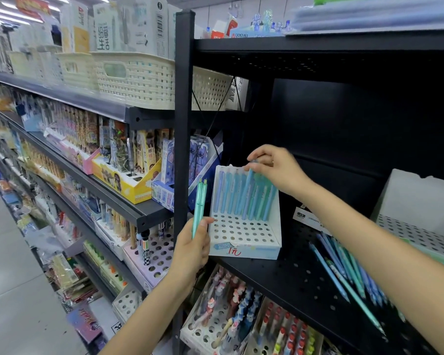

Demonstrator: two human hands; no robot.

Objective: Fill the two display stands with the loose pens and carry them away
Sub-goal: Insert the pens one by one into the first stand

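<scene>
My right hand [274, 170] pinches a pen's top [251, 167], upright over the stand [244, 242]. My left hand [192, 244] grips spare pens [199, 206], just left of its empty holes.

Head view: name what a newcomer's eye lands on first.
The white display stand on the black perforated shelf, its back row full of blue pens. The right hand pinches one of them, and the left hand beside the stand holds two green pens. Loose pens lie to the right.
</scene>
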